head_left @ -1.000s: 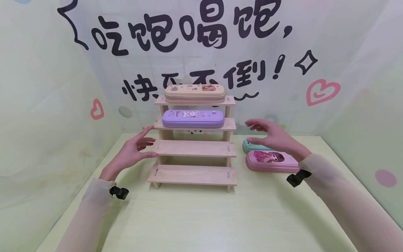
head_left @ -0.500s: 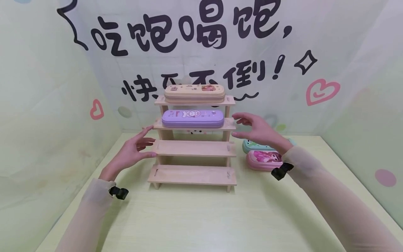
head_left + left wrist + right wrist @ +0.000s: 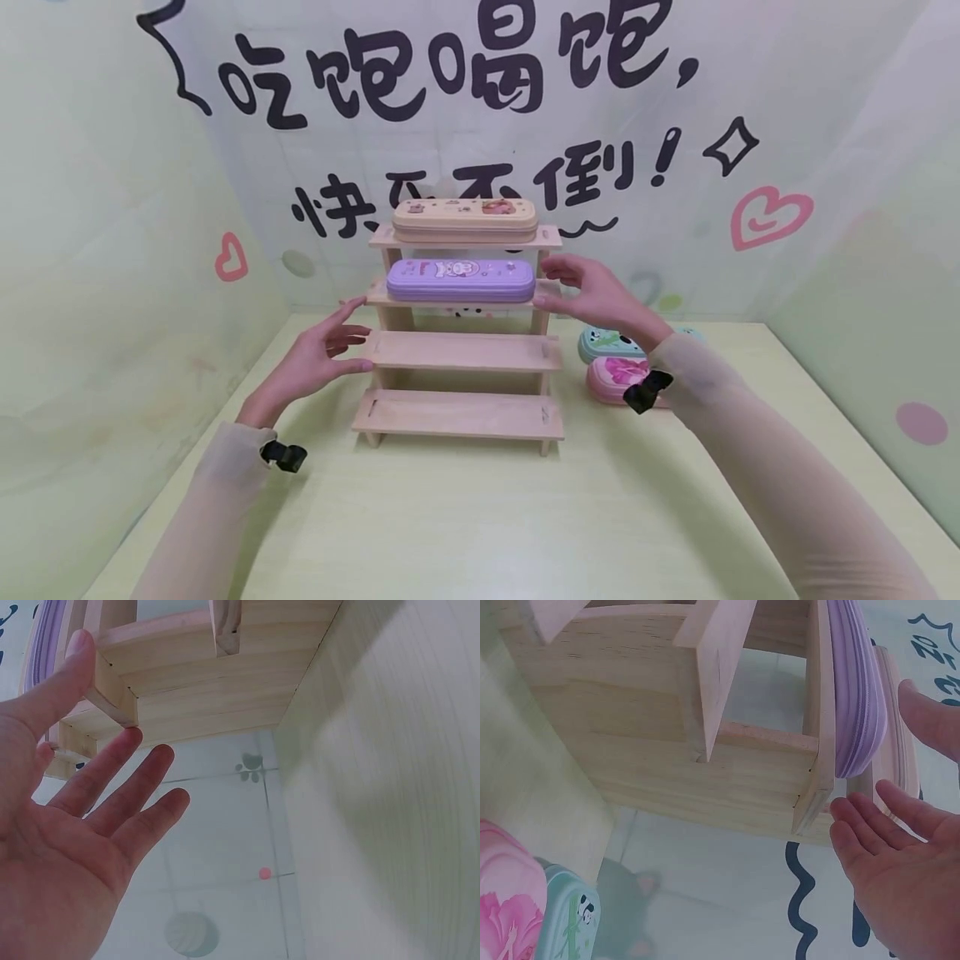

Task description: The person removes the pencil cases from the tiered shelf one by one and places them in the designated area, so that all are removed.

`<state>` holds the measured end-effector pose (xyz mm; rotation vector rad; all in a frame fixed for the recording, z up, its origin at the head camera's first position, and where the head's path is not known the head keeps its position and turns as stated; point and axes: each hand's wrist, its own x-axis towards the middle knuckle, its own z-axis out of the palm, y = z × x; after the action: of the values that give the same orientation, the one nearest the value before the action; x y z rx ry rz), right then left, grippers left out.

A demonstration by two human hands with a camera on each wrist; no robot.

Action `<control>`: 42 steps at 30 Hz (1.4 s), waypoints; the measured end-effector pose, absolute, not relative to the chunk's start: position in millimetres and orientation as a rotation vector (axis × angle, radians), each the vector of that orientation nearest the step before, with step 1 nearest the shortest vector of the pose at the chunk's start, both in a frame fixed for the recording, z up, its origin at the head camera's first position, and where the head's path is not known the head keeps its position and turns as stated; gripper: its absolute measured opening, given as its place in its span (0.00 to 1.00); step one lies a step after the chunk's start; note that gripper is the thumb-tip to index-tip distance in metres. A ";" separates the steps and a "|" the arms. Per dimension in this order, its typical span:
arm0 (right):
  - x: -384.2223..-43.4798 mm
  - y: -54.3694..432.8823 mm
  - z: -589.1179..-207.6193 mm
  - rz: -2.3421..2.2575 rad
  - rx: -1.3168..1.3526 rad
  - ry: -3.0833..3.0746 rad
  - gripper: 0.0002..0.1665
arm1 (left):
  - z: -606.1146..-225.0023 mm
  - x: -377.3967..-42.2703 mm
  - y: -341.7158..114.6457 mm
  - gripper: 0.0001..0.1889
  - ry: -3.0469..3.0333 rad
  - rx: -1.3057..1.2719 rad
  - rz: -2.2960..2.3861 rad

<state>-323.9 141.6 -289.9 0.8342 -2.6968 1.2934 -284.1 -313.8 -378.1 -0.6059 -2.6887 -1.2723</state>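
A purple pencil case (image 3: 461,281) with a cartoon lid lies on the second tier from the top of a wooden stepped rack (image 3: 461,351). My right hand (image 3: 596,293) is at the right end of that tier, fingers loosely bent, thumb apart, close beside the case. In the right wrist view the purple case (image 3: 853,697) sits just past my fingertips, and a slight gap shows. My left hand (image 3: 303,365) spreads at the rack's left side, forefinger by the second tier and thumb at the third tier's end. The left wrist view shows its fingers (image 3: 154,769) extended, holding nothing.
A cream pencil case (image 3: 465,218) lies on the top tier. On the table (image 3: 450,517) right of the rack are a pink pencil case (image 3: 609,379) and a teal one (image 3: 600,343) behind it, both partly covered by my right arm. Printed walls enclose three sides.
My right hand has moved left, from above the pink and teal cases to the right end of the purple case. My left hand has stayed in place at the rack.
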 end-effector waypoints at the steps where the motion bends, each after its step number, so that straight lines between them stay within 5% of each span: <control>1: -324.5 140.4 -289.3 1.307 0.825 -2.699 0.44 | -378.3 -284.2 -314.0 0.56 -2.693 -0.602 -1.264; 42: -335.2 109.6 -284.9 1.350 0.738 -2.726 0.43 | -377.2 -282.4 -313.6 0.55 -2.680 -0.615 -1.288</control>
<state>-335.2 109.6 -284.9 0.7375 -2.7263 1.3505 -282.4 -313.6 -377.2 -0.6150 -2.6804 -1.2879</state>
